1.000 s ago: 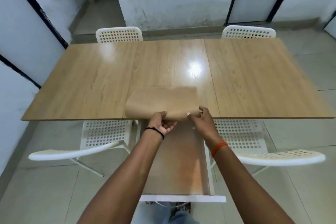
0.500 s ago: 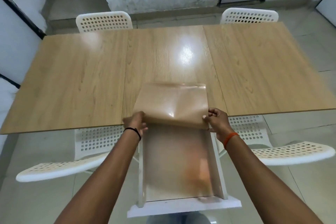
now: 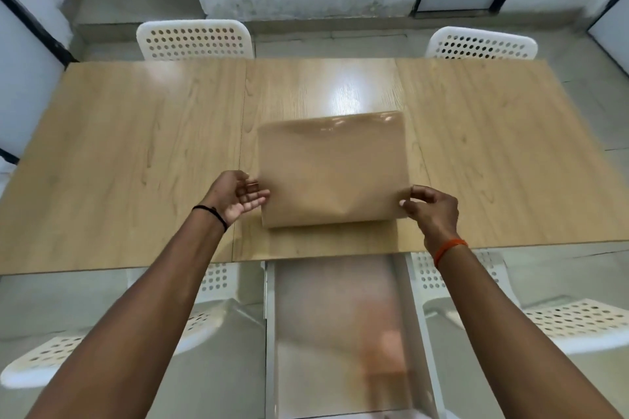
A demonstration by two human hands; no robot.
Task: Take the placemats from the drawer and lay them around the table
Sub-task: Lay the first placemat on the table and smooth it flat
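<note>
A tan, glossy stack of placemats (image 3: 332, 170) is over the middle of the wooden table (image 3: 136, 153), near its front edge. My left hand (image 3: 238, 196) is at the stack's left edge, palm up with fingers spread and tips touching or under it. My right hand (image 3: 430, 206) pinches the stack's right front corner between thumb and fingers. Below the table's front edge the white drawer (image 3: 340, 333) stands pulled out, with a blurred brownish lining or mat inside.
Two white perforated chairs (image 3: 195, 39) (image 3: 480, 44) stand at the table's far side. Two more (image 3: 102, 343) (image 3: 558, 320) flank the drawer on the near side. Walls and dark-framed panels close the room behind and to the left.
The placemat stack has moved up out of the drawer and forward onto the table. Both hands went with it, and my left hand has opened at its left edge.
</note>
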